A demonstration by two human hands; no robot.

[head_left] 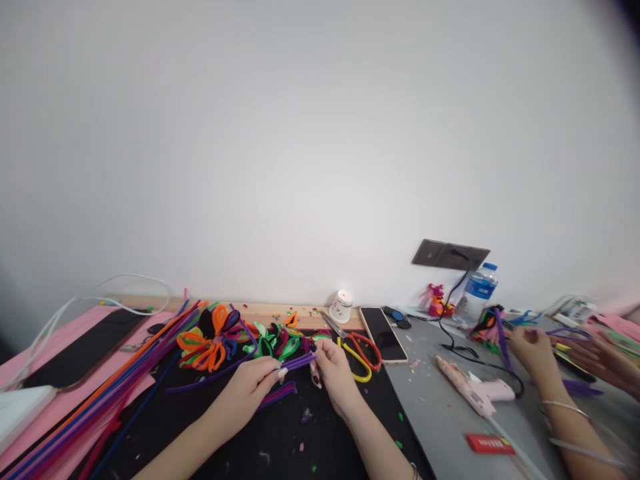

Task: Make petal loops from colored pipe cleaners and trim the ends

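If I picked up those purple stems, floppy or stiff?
Likely light: the purple stems look thin. Probably fairly stiff, jutting from the left hand without visible sag. Perhaps bendable too, if they're like the looped orange flower.

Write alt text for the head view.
The left hand and right hand hold purple pipe cleaners over a black mat. Beyond them lie a multicolored looped flower, scissors and a phone; rightward, a pink glue gun and a co-worker's hands.

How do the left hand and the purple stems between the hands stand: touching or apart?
Touching: the head view shows the purple stems pinched in the left hand.
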